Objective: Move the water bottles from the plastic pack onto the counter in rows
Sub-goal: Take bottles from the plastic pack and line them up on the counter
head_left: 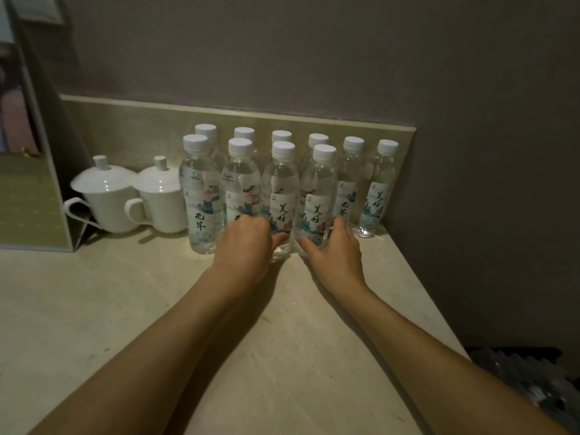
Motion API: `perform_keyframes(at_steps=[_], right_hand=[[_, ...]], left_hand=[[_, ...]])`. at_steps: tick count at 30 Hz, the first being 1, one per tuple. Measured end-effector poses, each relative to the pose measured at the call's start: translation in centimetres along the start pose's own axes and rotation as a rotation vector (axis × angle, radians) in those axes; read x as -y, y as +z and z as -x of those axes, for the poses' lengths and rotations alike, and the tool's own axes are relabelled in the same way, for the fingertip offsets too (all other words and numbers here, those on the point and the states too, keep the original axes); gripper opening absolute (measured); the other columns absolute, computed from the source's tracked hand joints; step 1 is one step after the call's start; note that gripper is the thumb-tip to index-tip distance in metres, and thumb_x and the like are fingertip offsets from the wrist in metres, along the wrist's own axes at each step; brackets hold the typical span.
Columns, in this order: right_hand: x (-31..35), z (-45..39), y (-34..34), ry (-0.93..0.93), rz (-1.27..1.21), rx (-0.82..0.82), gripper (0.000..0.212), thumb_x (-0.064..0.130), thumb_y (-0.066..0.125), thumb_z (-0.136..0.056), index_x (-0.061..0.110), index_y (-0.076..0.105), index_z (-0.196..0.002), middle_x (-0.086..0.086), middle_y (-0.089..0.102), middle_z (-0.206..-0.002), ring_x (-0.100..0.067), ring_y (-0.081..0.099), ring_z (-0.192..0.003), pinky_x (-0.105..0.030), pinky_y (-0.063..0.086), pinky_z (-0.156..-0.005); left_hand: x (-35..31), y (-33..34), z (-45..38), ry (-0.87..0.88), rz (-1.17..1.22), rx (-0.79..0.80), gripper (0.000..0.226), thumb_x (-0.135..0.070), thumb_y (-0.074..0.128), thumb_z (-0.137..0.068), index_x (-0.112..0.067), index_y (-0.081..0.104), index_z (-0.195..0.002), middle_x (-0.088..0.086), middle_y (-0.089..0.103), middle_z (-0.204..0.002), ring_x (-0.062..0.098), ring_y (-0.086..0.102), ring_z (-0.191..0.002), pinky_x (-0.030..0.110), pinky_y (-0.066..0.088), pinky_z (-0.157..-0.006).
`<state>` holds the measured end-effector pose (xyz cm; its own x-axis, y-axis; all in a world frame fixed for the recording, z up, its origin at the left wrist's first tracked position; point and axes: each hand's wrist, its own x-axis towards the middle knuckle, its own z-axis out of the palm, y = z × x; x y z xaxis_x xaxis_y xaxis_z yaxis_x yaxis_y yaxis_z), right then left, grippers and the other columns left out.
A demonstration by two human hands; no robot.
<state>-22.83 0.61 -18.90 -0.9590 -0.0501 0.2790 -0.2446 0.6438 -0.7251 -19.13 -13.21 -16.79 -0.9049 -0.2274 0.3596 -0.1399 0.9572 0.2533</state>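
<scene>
Ten water bottles (280, 196) upright on worktop (157, 309), two rows. Left hand (243, 240) fingers curled on third front bottle; right hand (335, 249) fingers wrapped on fourth.

bottle labels (203, 211) reading 无界, others (314, 215) reading 美好

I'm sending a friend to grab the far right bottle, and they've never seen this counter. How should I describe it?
Start at the beige counter where it meets the dark wall on the right. The water bottles stand in two rows against the backsplash; follow the back row to its right end. That bottle stands alone, with no front-row bottle before it, and neither hand touches it.
</scene>
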Motion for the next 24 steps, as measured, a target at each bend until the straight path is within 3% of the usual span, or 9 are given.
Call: perform_keyframes(at_steps=[10,16,21,24], right_hand=[[0.05,0.11,-0.07,0.009,-0.034,0.010,0.065,0.041,0.071,-0.085,0.017,0.040,-0.137,-0.005,0.053,-0.135,-0.026,0.055,-0.122,-0.051,0.052,-0.096],[0.03,0.22,0.05,0.011,-0.041,0.002,0.065,0.040,0.070,-0.085,0.017,0.040,-0.138,-0.005,0.053,-0.135,-0.026,0.055,-0.122,-0.049,0.053,-0.096],[-0.03,0.05,-0.01,0.008,-0.010,0.024,0.071,0.043,0.068,-0.087,0.015,0.035,-0.143,-0.006,0.050,-0.140,-0.027,0.052,-0.126,-0.051,0.051,-0.097],[0.10,0.13,0.06,0.012,0.017,0.014,0.068,0.043,0.067,-0.088,0.015,0.036,-0.141,-0.006,0.050,-0.139,-0.027,0.052,-0.125,-0.050,0.051,-0.097]], left_hand=[[-0.18,-0.39,0.19,-0.029,0.016,0.045,0.040,-0.046,0.057,-0.095,-0.007,0.067,-0.098,0.009,0.066,-0.088,0.026,0.066,-0.082,0.039,0.058,-0.079],[-0.03,-0.23,0.63,0.003,0.032,0.044,0.039,-0.042,0.053,-0.098,-0.007,0.068,-0.097,0.009,0.067,-0.087,0.024,0.066,-0.080,0.037,0.058,-0.078],[-0.61,-0.38,0.33,-0.012,0.022,0.015,0.046,-0.055,0.056,-0.092,-0.011,0.063,-0.079,0.002,0.056,-0.065,0.021,0.061,-0.068,0.034,0.056,-0.066],[-0.57,-0.51,0.17,-0.025,0.020,0.009,0.048,-0.054,0.059,-0.090,-0.008,0.068,-0.087,0.007,0.065,-0.074,0.025,0.066,-0.075,0.039,0.058,-0.072]])
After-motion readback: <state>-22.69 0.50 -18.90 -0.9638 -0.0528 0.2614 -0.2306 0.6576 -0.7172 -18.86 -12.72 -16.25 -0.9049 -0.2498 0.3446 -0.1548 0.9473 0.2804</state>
